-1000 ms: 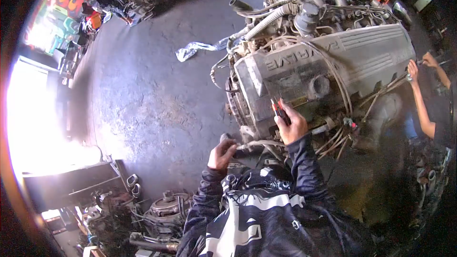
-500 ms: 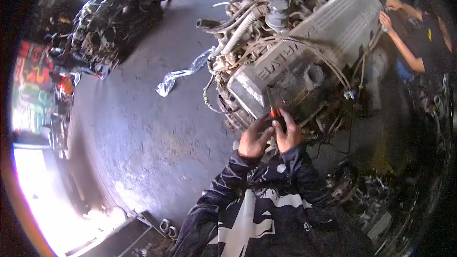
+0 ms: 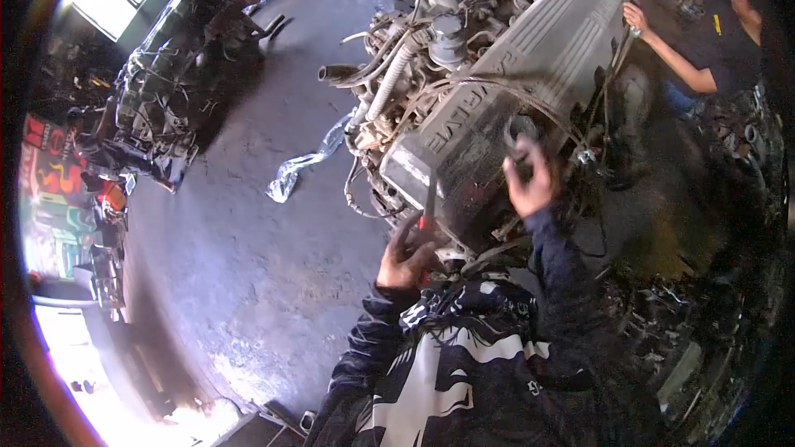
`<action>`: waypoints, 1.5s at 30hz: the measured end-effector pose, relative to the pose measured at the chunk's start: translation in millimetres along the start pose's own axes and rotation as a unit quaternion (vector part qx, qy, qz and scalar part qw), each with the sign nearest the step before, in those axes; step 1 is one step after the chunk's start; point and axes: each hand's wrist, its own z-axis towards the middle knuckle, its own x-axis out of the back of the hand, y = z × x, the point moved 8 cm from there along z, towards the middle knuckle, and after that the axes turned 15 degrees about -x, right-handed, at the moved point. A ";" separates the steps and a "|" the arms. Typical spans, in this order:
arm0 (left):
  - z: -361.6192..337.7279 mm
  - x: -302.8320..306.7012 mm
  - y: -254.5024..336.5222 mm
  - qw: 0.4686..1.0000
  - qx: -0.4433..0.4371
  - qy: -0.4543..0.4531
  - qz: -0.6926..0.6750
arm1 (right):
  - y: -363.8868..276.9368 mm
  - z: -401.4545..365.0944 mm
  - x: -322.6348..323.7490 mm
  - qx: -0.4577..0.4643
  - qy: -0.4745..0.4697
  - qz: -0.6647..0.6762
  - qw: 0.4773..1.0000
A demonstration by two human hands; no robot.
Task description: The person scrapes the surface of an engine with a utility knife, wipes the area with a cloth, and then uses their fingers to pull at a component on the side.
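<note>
My left hand point(image 3: 406, 258) is closed around a red-handled screwdriver point(image 3: 424, 222), its thin shaft pointing up over the near end of the engine's valve cover point(image 3: 472, 167). My right hand point(image 3: 532, 180) is raised over the same cover, thumb and fingers apart and nothing seen between them. Just beyond its fingertips is the round dark filler neck point(image 3: 520, 127) on the cover. Raised lettering runs along the grey, dirty top.
A co-worker's hands point(image 3: 642, 0) grip a tool at the cover's far right end. Cables point(image 3: 546, 99) loop across the cover. Clear plastic wrap point(image 3: 302, 167) lies on the grey floor point(image 3: 273, 273). Another engine point(image 3: 161, 74) stands at left.
My hands, together at the screwdriver before, are now apart. The right has moved up and right to the filler neck; the left keeps the screwdriver, lower and further left. The view has shifted.
</note>
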 end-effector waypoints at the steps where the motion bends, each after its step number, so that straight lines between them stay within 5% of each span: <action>1: -0.7 -1.2 7.5 0.999 0.003 -0.024 0.020 | 13.8 19.9 -2.7 0.030 0.026 0.023 0.999; 4: -3.5 23.1 2.2 0.988 0.037 -0.076 0.129 | 22.3 65.6 -20.9 0.095 -0.031 -0.009 0.995; 7: 1.6 32.0 19.8 0.950 -0.138 -0.099 0.261 | 27.8 72.9 -36.5 0.171 -0.027 -0.044 0.984; 11: -2.1 42.0 29.5 0.910 -0.154 -0.065 0.380 | 33.1 73.4 -43.8 0.163 -0.007 -0.067 0.984; 14: -15.7 35.4 13.4 0.936 0.019 -0.021 0.352 | 29.5 77.1 -40.9 0.141 -0.018 -0.071 0.987; 17: -20.7 2.1 -5.7 0.943 -0.053 -0.086 0.317 | 29.3 76.7 -39.8 0.139 -0.015 -0.063 0.988; 21: -11.5 -17.0 1.4 0.911 -0.172 0.001 0.375 | 24.3 77.7 -39.8 0.149 -0.016 -0.071 0.986; 28: 1.8 -19.4 -4.0 0.923 -0.124 0.008 0.366 | 28.5 82.3 -43.2 0.132 -0.047 -0.082 0.987; 36: 28.1 -7.2 -9.7 0.903 -0.164 0.079 0.389 | 31.8 81.6 -44.1 0.091 -0.061 -0.084 0.990; 38: 30.0 -16.9 2.6 0.922 -0.079 0.062 0.375 | 39.5 75.6 -45.0 0.095 -0.064 -0.088 0.990; 42: 5.4 -16.7 3.7 0.927 -0.164 0.040 0.334 | 29.4 83.5 -46.3 0.118 -0.057 -0.089 0.987; 45: 9.4 -5.3 -9.6 0.978 -0.024 0.090 0.186 | 39.7 84.0 -49.0 0.093 -0.062 -0.049 0.993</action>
